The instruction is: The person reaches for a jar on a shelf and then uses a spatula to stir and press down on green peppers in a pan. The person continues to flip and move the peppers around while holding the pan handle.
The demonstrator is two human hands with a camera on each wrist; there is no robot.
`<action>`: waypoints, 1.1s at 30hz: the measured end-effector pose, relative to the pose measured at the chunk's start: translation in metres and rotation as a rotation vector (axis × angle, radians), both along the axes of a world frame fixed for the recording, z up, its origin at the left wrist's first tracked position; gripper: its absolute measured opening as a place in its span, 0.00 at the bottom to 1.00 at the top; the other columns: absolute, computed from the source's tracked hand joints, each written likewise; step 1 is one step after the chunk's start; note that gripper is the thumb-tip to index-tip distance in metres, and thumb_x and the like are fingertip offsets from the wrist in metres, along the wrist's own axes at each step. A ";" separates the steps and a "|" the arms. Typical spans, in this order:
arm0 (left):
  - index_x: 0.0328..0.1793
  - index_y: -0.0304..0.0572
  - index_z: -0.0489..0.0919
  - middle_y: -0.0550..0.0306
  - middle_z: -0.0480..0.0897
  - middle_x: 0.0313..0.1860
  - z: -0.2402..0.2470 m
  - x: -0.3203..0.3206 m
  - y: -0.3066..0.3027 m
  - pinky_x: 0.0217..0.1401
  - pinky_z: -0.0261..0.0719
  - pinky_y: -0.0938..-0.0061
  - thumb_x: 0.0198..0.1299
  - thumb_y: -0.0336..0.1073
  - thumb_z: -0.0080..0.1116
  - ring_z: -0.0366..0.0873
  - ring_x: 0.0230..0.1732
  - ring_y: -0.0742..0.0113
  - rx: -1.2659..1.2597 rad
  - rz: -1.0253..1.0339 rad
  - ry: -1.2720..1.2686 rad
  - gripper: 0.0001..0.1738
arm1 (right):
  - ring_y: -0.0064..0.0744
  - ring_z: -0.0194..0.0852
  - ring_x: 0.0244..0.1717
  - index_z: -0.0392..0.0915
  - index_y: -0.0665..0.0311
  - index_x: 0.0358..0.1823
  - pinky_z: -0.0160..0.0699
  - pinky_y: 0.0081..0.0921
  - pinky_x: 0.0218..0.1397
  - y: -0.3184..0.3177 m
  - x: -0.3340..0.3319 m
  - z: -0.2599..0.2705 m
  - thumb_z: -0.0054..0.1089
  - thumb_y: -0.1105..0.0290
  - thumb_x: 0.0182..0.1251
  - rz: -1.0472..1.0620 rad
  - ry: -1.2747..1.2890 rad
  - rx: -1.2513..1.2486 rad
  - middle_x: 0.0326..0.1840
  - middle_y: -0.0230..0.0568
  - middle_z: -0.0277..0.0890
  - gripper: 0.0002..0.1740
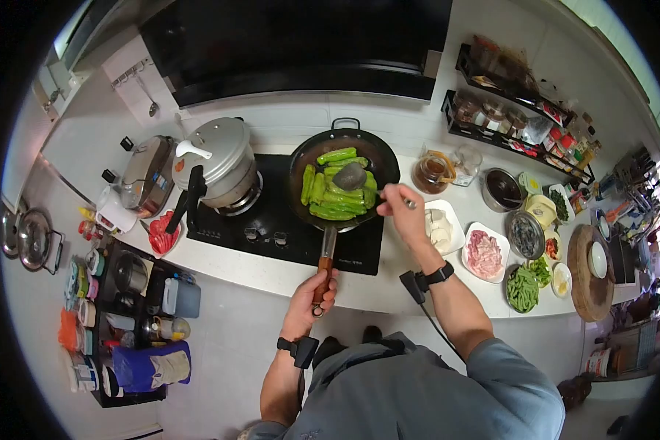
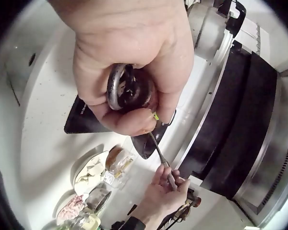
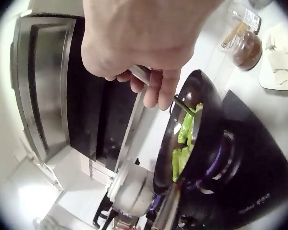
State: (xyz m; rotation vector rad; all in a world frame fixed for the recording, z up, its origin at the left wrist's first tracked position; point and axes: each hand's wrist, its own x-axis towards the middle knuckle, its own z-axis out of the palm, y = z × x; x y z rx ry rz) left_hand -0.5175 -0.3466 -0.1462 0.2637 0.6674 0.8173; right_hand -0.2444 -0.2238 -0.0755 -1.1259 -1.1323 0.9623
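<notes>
My left hand [image 1: 309,299] grips the wooden handle [image 1: 323,279] of a dark wok [image 1: 390,165], fingers wrapped round it near its end ring. Long green peppers [image 1: 337,207], glossy and softened, lie in the wok. My right hand [image 1: 407,213] holds a ladle [image 1: 350,177] by its handle, from the right of the wok. The ladle's round bowl rests over the peppers. In the right wrist view, a bluish flame [image 3: 226,155] glows beneath the wok [image 3: 209,112]. The left wrist view shows the handle's metal ring [image 2: 116,86] poking out of the left fist.
A pressure cooker [image 1: 224,172] stands on the left burner. Right of the black hob [image 1: 359,253] are plates of white slices [image 1: 440,227] and raw meat [image 1: 484,253], a bowl of cut green beans [image 1: 522,290] and a round chopping board [image 1: 590,293]. Spice racks [image 1: 506,136] hang behind.
</notes>
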 end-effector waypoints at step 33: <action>0.61 0.55 0.78 0.66 0.80 0.36 -0.027 -0.027 0.021 0.17 0.63 0.81 0.82 0.51 0.56 0.75 0.26 0.74 -0.048 -0.271 -0.246 0.14 | 0.23 0.81 0.24 0.86 0.69 0.50 0.83 0.22 0.28 0.007 -0.082 0.022 0.58 0.64 0.84 -0.288 0.002 -0.077 0.38 0.34 0.83 0.14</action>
